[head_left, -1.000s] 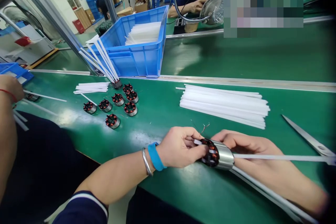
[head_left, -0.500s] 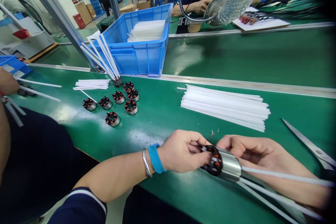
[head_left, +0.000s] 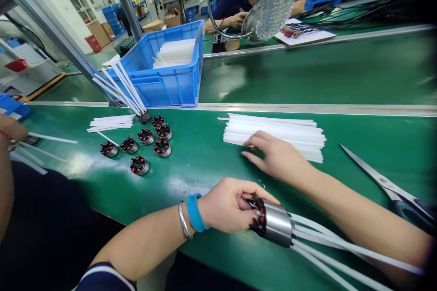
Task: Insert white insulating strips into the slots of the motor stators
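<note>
"What's held?"
"Left hand (head_left: 228, 204) pinches the stator (head_left: 278, 223) by its black, coppery end; right hand (head_left: 278, 157), loosely splayed, is at the strip pile (head_left: 273, 127)."
"And the stator?"
"Tilted over the green bench (head_left: 205, 145), silvery-sided, white strips (head_left: 307, 233) trailing from its right end."

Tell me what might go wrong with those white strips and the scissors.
The long strips trailing from the metal part in the left hand might snag on the right forearm and slip out. The right hand, at the loose pile of strips, could scatter some. The scissors, lying near that arm, could nick it.
</note>
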{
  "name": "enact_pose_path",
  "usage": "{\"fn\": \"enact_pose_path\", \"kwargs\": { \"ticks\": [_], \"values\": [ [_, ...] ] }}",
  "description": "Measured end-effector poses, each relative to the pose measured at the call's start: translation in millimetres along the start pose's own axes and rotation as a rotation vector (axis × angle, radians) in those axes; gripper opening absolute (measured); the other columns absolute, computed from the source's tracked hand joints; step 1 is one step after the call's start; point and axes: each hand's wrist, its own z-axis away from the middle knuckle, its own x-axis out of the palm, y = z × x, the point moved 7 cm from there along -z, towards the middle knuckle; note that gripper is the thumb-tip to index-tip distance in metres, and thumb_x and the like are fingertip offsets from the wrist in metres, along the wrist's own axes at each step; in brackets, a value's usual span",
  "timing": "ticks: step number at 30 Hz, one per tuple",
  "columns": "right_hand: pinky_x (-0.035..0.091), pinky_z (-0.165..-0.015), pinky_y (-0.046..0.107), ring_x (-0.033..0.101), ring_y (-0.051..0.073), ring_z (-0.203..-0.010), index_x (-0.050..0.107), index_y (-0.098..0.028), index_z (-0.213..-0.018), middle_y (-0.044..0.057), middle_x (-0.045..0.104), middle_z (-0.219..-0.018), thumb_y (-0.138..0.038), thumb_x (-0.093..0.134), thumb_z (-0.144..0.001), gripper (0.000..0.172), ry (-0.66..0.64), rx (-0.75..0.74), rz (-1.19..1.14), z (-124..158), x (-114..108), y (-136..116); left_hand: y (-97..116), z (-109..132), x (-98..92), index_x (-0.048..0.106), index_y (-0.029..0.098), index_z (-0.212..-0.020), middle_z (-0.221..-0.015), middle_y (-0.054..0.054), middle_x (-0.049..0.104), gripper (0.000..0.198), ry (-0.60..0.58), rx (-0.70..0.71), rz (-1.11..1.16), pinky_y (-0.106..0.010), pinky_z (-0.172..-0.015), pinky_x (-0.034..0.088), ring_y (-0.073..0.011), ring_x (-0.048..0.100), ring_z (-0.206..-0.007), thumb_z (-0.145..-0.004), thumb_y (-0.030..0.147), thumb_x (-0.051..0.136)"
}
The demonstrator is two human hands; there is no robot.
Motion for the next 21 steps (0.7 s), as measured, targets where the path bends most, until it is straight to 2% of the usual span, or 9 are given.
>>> {"fn": "enact_pose_path", "kwargs": {
  "ticks": [2,4,7,9,12,16,19,21],
  "values": [
    [0.042,-0.066,0.036,0.056,0.024,-0.079,0.059,-0.013,-0.087,0.015,0.055,-0.102,-0.024,0.046,-0.081,0.018,-0.003,0.037,0.111,-12.5,9.3,-4.1,-3.3,-1.8,-0.7,0.066,0.009,-0.088,-0.078,-0.007,0.065,0.034,-0.006,-0.042,0.042,-0.021,-0.063,0.049,-0.0129,0.062,-0.067,-0.055,0.005,0.062],
    [0.041,-0.063,0.033,0.057,0.023,-0.075,0.06,-0.012,-0.089,0.013,0.058,-0.093,-0.02,0.048,-0.081,0.016,-0.022,0.075,0.176,-18.4,14.1,-7.1,-4.7,-2.3,-2.2,0.064,0.009,-0.09,-0.074,-0.007,0.064,0.033,-0.006,-0.098,0.08,-0.022,-0.054,0.049,-0.0135,0.062,-0.058,-0.057,0.014,0.067],
    [0.043,-0.065,0.03,0.057,0.018,-0.069,0.057,-0.012,-0.099,0.005,0.061,-0.074,-0.019,0.054,-0.08,0.02,-0.072,0.105,0.196,-19.2,14.8,-6.7,-4.2,-1.9,-2.4,0.062,0.009,-0.087,-0.07,-0.005,0.061,0.04,-0.009,-0.175,0.16,-0.024,-0.047,0.049,-0.0145,0.061,-0.052,-0.054,0.028,0.076],
    [0.044,-0.066,0.029,0.056,0.015,-0.066,0.056,-0.012,-0.101,0.001,0.06,-0.07,-0.021,0.055,-0.081,0.021,-0.101,0.117,0.198,-18.8,14.2,-4.3,-3.1,-2.6,-2.5,0.06,0.009,-0.082,-0.069,-0.004,0.06,0.044,-0.005,-0.188,0.188,-0.027,-0.047,0.051,-0.015,0.061,-0.053,-0.049,0.031,0.08],
    [0.045,-0.067,0.03,0.054,0.013,-0.065,0.058,-0.013,-0.086,0.0,0.058,-0.07,-0.022,0.055,-0.083,0.01,-0.132,0.121,0.213,-19.9,16.4,-4.0,-1.5,-5.7,-5.4,0.058,0.01,-0.082,-0.071,-0.003,0.061,0.044,0.016,-0.165,0.21,-0.026,-0.048,0.051,-0.0145,0.061,-0.054,-0.047,0.025,0.081],
    [0.044,-0.069,0.036,0.056,0.017,-0.071,0.057,-0.013,-0.078,0.004,0.057,-0.071,-0.018,0.05,-0.083,0.011,-0.101,0.123,0.199,-16.0,16.7,-11.4,6.0,-9.3,-16.0,0.057,0.01,-0.079,-0.068,-0.002,0.063,0.036,0.101,-0.069,0.194,-0.016,-0.051,0.048,-0.0082,0.059,-0.056,-0.047,0.007,0.074],
    [0.041,-0.076,0.039,0.055,0.024,-0.086,0.056,-0.013,-0.078,0.012,0.059,-0.088,-0.015,0.046,-0.08,0.011,-0.035,0.08,0.079,-0.2,6.7,-15.9,9.4,-8.6,-22.8,0.057,0.009,-0.077,-0.066,-0.003,0.063,0.028,0.167,-0.066,0.16,-0.015,-0.042,0.046,-0.0092,0.058,-0.051,-0.052,0.011,0.07],
    [0.043,-0.074,0.034,0.056,0.022,-0.084,0.054,-0.015,-0.077,0.011,0.06,-0.088,-0.02,0.046,-0.08,0.01,-0.022,0.058,-0.059,17.2,-2.9,-12.7,8.9,-7.9,-23.7,0.057,0.01,-0.078,-0.068,-0.004,0.064,0.03,0.173,-0.095,0.157,-0.018,-0.038,0.046,-0.0129,0.06,-0.051,-0.051,0.013,0.071]
  ]
}}
